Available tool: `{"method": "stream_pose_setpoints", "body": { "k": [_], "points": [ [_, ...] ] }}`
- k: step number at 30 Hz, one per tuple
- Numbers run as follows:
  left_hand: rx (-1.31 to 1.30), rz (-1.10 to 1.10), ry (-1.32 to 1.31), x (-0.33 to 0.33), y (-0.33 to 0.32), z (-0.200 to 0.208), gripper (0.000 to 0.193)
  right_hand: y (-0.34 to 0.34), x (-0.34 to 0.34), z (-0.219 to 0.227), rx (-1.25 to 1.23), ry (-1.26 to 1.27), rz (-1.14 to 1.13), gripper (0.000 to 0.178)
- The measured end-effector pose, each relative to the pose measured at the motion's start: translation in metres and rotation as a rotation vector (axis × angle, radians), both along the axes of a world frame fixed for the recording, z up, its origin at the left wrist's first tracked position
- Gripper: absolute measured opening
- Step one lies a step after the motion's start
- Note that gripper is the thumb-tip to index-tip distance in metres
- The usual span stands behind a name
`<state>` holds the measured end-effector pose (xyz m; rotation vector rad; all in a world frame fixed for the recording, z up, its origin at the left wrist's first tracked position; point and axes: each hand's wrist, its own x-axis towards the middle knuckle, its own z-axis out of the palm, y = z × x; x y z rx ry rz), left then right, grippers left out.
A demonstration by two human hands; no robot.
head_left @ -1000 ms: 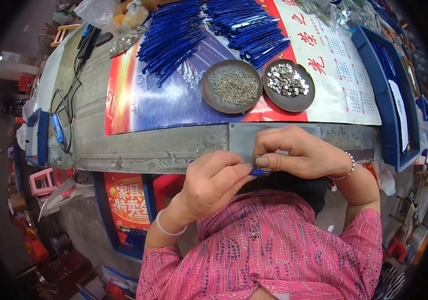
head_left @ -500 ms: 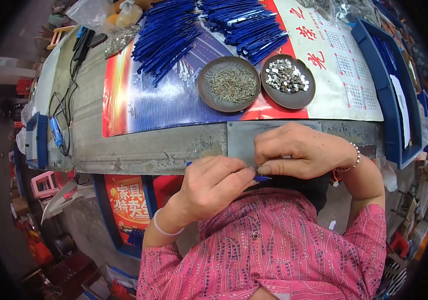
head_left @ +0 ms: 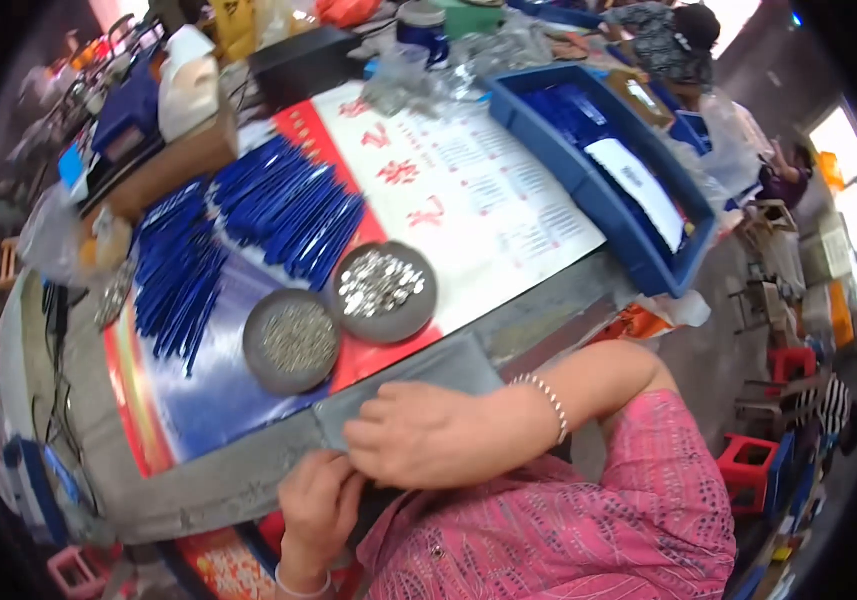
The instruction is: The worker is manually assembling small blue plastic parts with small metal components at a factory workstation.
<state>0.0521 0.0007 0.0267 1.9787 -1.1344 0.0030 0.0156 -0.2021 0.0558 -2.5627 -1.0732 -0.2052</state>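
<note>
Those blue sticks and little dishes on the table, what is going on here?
A person in a pink top sits at the table edge, both hands together over a grey pad. The right hand rests on the pad; the left hand is bunched just below it. What they pinch is hidden. Beyond lie two round dishes of small metal parts, piles of blue pen barrels and a blue tray.

A flat grey mat (head_left: 419,375) lies at the near edge of the table, tilted slightly, its front part covered by the right hand (head_left: 429,435) resting on it, while the left hand (head_left: 319,505) curls just below its edge.
</note>
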Motion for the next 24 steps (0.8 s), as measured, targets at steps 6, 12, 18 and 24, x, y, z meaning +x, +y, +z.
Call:
{"method": "stream_pose_setpoints", "body": {
  "k": [6, 12, 18, 24],
  "points": [
    [0.032, 0.039, -0.077, -0.003, -0.006, -0.001, 0.022, -0.002, -0.008, -0.005, 0.087, -0.022, -0.098, 0.015],
    [-0.039, 0.094, -0.074, -0.013, -0.01, -0.002, 0.027, -0.008, -0.02, -0.012, 0.395, 0.192, -0.153, 0.022],
    [-0.07, 0.109, 0.074, -0.017, -0.017, 0.003, 0.025, -0.046, -0.029, -0.015, 0.52, 0.256, -0.442, 0.022],
    [-0.253, 0.026, 0.443, -0.029, -0.008, -0.016, 0.013, -0.083, -0.012, -0.032, 0.38, 0.16, -0.742, 0.022]
  ]
}}
